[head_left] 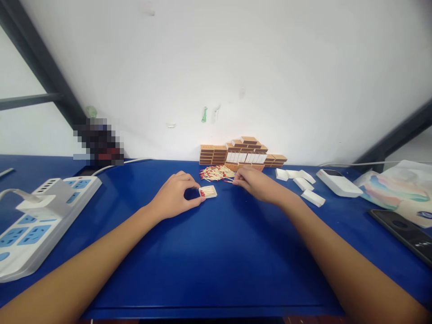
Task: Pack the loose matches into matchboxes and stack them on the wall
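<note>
L hand fingers are pinching the match tray on blue surface; R hand fingers are curling at loose matches just beyond, grip unclear. Risk: knuckles nudging tray, spilling matches.

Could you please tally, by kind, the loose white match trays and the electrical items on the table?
Tray with matches, at the left hand: 1
White trays right of the right hand: 5
Power strip: 1
White plug on it: 1
White device: 1
Black phone: 1
Total: 10
</note>
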